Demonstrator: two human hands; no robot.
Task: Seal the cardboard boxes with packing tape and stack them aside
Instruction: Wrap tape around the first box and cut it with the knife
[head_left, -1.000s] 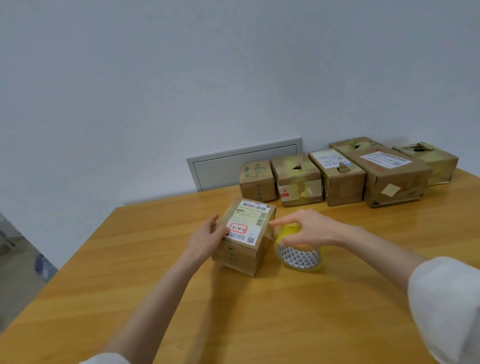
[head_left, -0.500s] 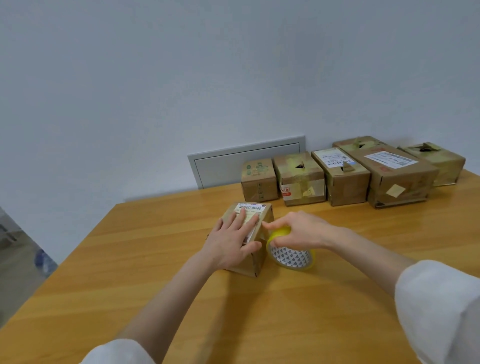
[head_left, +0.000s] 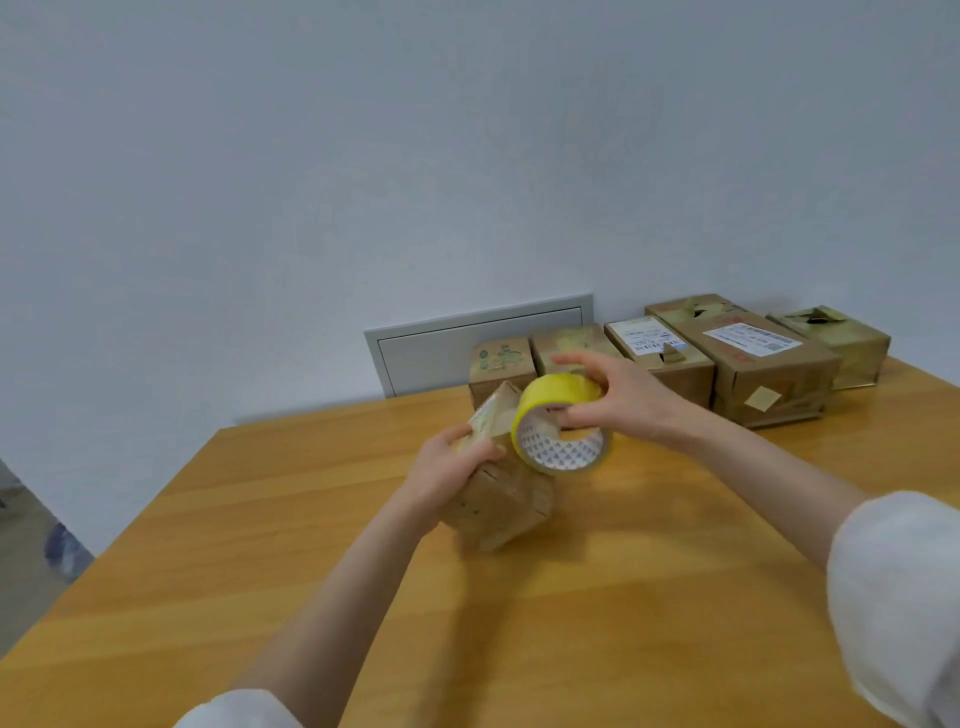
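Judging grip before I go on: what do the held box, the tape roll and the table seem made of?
Box: cardboard, matte brown, folded flap.
Tape roll: glossy yellow film, likely plastic, on a printed core, perhaps card.
Table: wood or wood-look laminate, grain lines, slight sheen.

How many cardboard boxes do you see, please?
7: one box in the left hand; five boxes in a row by the wall; another box behind the largest, partly hidden.

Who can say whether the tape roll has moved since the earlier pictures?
Yes. The right hand has lifted the tape roll off the table, toward the back boxes.
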